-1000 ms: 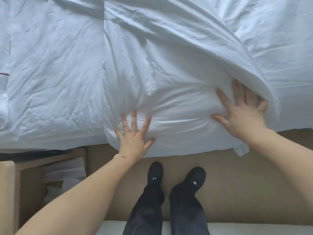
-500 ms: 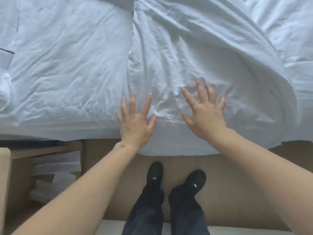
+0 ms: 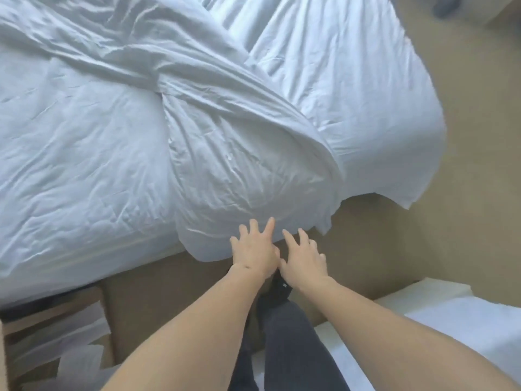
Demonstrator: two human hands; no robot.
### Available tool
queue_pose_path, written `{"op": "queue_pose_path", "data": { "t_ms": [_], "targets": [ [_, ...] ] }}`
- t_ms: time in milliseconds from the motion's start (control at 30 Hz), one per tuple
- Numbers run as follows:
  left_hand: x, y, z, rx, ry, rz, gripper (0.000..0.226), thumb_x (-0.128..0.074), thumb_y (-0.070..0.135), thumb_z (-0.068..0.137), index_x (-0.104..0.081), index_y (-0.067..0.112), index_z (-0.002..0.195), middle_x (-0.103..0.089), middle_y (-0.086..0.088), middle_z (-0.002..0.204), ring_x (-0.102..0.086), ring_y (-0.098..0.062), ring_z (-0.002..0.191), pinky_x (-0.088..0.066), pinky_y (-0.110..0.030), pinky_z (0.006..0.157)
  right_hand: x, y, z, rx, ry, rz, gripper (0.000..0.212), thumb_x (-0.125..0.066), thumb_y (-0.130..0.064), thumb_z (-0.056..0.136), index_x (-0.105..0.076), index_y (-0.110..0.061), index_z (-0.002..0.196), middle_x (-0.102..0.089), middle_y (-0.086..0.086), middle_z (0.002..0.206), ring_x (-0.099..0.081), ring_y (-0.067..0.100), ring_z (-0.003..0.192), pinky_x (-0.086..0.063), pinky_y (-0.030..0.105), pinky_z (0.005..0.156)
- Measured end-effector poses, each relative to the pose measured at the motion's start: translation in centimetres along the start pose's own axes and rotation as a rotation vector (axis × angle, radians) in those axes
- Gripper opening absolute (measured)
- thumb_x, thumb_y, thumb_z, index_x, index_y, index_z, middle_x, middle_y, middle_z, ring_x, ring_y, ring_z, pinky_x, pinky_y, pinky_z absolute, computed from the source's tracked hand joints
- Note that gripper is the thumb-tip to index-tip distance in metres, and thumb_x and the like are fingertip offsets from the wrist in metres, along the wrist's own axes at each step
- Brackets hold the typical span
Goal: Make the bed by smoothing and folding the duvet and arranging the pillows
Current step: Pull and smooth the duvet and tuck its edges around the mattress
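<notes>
Both hands open, fingers spread, holding nothing. Left hand (image 3: 255, 251): palm down at 6 o'clock of the duvet (image 3: 248, 176), fingertips on its hanging edge. Right hand (image 3: 304, 259): just beside the left, thumbs near touching; fingertips at the same edge, contact not clear.

Sheet (image 3: 76, 153): white, creased, covering the bed from 9 o'clock to centre, near side dropping toward the floor.

Duvet: white, bunched in a rounded fold at centre, with a twisted ridge running off to 11 o'clock; overhangs the near bed side. A flatter white layer spreads toward 2 o'clock, one corner (image 3: 406, 203) hanging free at 3 o'clock.

Floor (image 3: 465, 235): tan.

Box (image 3: 53, 342): brown, at 8 o'clock, white material inside.

Leg (image 3: 293, 342): dark trousers, at 6 o'clock, between the forearms.

White slab (image 3: 462, 314): at 4 o'clock, nature not clear.
</notes>
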State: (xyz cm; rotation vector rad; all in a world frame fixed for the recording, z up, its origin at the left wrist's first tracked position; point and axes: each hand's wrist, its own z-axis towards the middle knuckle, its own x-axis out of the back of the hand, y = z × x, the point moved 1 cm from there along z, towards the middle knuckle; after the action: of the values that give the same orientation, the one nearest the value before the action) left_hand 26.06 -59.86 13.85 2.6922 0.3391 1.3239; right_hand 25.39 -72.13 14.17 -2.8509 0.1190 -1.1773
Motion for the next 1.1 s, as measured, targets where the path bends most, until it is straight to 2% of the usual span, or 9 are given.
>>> {"op": "queue_pose_path", "data": {
  "t_ms": [100, 200, 333, 467, 600, 867, 1100],
  "targets": [
    [3.3, 2.4, -3.6, -0.086, 0.024, 0.042, 0.057, -0.045, 0.037, 0.097, -0.023, 0.029, 0.149, -0.042, -0.010, 0.139, -0.041, -0.034, 0.125, -0.041, -0.049, 0.098, 4.4, 1.2, -4.3, -0.103, 0.126, 0.179, 0.066, -0.050, -0.039, 0.098, -0.020, -0.030, 0.156, -0.018, 0.004, 0.162, -0.028, 0.028, 0.142, -0.039, 0.046, 0.105],
    [5.3, 4.0, -5.7, -0.171, 0.020, 0.094, 0.050, -0.045, 0.035, 0.097, -0.028, 0.028, 0.144, -0.043, -0.010, 0.136, -0.041, -0.035, 0.124, -0.040, -0.049, 0.098, 6.6, 3.3, -7.3, -0.161, 0.193, 0.309, 0.060, -0.051, -0.040, 0.097, -0.029, -0.024, 0.151, -0.029, 0.006, 0.154, -0.035, 0.028, 0.137, -0.044, 0.044, 0.100],
    [6.8, 7.5, -7.2, -0.281, -0.002, 0.226, 0.055, -0.044, 0.037, 0.099, -0.023, 0.030, 0.150, -0.038, -0.010, 0.144, -0.037, -0.037, 0.130, -0.037, -0.050, 0.102, 8.4, 7.8, -10.0, -0.238, 0.250, 0.394, 0.055, -0.051, -0.040, 0.095, -0.037, -0.022, 0.145, -0.035, 0.006, 0.146, -0.041, 0.029, 0.130, -0.045, 0.041, 0.095],
    [8.9, 12.9, -5.9, -0.369, 0.020, 0.310, 0.061, -0.036, 0.042, 0.102, -0.011, 0.038, 0.157, -0.024, -0.010, 0.159, -0.028, -0.038, 0.140, -0.032, -0.052, 0.107, 9.9, 13.8, -10.1, -0.302, 0.294, 0.481, 0.050, -0.050, -0.039, 0.095, -0.039, -0.024, 0.142, -0.037, 0.005, 0.143, -0.042, 0.028, 0.127, -0.045, 0.040, 0.094],
    [10.4, 20.6, -3.7, -0.422, 0.056, 0.323, 0.063, -0.033, 0.044, 0.103, -0.003, 0.041, 0.159, -0.010, -0.009, 0.167, -0.014, -0.039, 0.150, -0.028, -0.053, 0.113, 12.1, 21.1, -9.4, -0.334, 0.363, 0.518, 0.049, -0.049, -0.043, 0.096, -0.041, -0.026, 0.140, -0.037, 0.003, 0.141, -0.041, 0.027, 0.127, -0.046, 0.041, 0.095],
    [10.9, 39.1, 0.6, -0.395, 0.125, 0.245, 0.062, -0.030, 0.046, 0.104, 0.000, 0.042, 0.158, -0.011, -0.010, 0.167, -0.018, -0.040, 0.149, -0.030, -0.054, 0.115, 18.8, 38.7, -7.5, -0.352, 0.415, 0.545, 0.053, -0.047, -0.044, 0.099, -0.036, -0.023, 0.146, -0.035, 0.005, 0.146, -0.039, 0.029, 0.130, -0.042, 0.040, 0.102],
    [13.1, 54.7, 4.6, -0.454, 0.257, 0.176, 0.060, -0.026, 0.047, 0.104, -0.001, 0.041, 0.159, -0.012, -0.009, 0.167, -0.021, -0.036, 0.148, -0.031, -0.050, 0.112, 28.2, 51.0, -5.2, -0.292, 0.510, 0.472, 0.058, -0.042, -0.047, 0.100, -0.026, -0.034, 0.155, -0.022, 0.004, 0.160, -0.027, 0.029, 0.142, -0.035, 0.044, 0.107]
  ]
}}
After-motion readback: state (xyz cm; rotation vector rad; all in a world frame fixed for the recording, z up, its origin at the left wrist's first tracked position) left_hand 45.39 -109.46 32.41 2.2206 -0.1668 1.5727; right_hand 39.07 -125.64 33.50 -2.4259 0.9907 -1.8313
